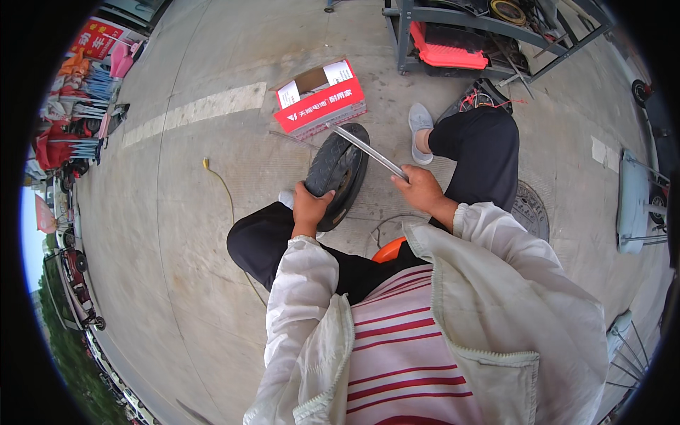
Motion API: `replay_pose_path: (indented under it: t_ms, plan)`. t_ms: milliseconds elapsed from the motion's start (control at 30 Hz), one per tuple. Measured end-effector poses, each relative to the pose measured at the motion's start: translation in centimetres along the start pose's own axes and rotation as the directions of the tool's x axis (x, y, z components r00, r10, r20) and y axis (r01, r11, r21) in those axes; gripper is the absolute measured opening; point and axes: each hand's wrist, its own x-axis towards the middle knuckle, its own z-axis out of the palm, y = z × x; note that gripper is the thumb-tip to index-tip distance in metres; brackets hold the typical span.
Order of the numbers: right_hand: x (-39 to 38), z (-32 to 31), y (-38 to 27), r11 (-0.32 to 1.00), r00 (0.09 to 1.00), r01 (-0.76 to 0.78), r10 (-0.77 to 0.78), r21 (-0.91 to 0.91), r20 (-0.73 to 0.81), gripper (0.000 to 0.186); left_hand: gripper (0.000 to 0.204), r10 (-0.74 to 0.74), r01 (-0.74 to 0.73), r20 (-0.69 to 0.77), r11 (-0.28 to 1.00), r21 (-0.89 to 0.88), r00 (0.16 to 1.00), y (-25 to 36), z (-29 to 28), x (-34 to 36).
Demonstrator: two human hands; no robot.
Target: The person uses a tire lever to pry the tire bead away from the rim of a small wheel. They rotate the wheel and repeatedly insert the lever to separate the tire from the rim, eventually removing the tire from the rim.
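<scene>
A small black tyre (328, 161) stands tilted on the floor between my legs, its tread facing up and to the left. My left hand (309, 207) grips its near edge, the thumb pressed over the side. In my right hand (421, 189) is the near end of a long silvery tyre lever (370, 151). The lever slants away to the left across the top of the tyre, its far tip close to the front of a red cardboard box (322, 106). I cannot tell whether the lever touches the tyre.
A yellow cord (225, 185) runs along the concrete at left. Grey metal shelving (453, 21) with a red toolbox (443, 55) stands at far right. An orange object (389, 250) shows under me. A round manhole cover (531, 210) lies beyond my right knee.
</scene>
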Motion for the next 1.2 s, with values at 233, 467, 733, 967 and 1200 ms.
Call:
replay_pose_path:
  t_ms: [233, 467, 733, 967, 1200]
  plan:
    - [0.8, -8.3, -5.0, 0.815, 0.92, 0.372, -0.262, -0.444, 0.29, 0.033, 0.056, -0.033, 0.037, -0.028, 0.986, 0.162, 0.999, -0.5, -0.2, 1.2]
    - [3.2, -8.9, -10.2, 0.612, 0.836, 0.537, -0.292, -0.58, 0.465, 0.031, 0.044, 0.009, -0.008, -0.003, 0.974, 0.226, 1.0, 0.2, -0.6, 1.5]
    - [6.2, -6.3, -17.8, 0.528, 0.724, 0.64, -0.172, -0.558, 0.668, 0.019, 0.041, 0.041, -0.04, 0.002, 0.978, 0.206, 0.999, -0.9, -0.8, 1.6]
    - [7.5, -3.1, -21.3, 0.42, 0.676, 0.7, -0.131, -0.577, 0.725, 0.015, 0.042, 0.039, -0.044, 0.03, 0.982, 0.182, 0.999, -0.6, -0.9, 1.8]
    - [5.9, -3.2, -15.1, 0.489, 0.708, 0.686, -0.278, -0.538, 0.649, 0.031, 0.045, 0.014, -0.016, 0.015, 0.991, 0.13, 1.0, -2.5, -1.6, 1.8]
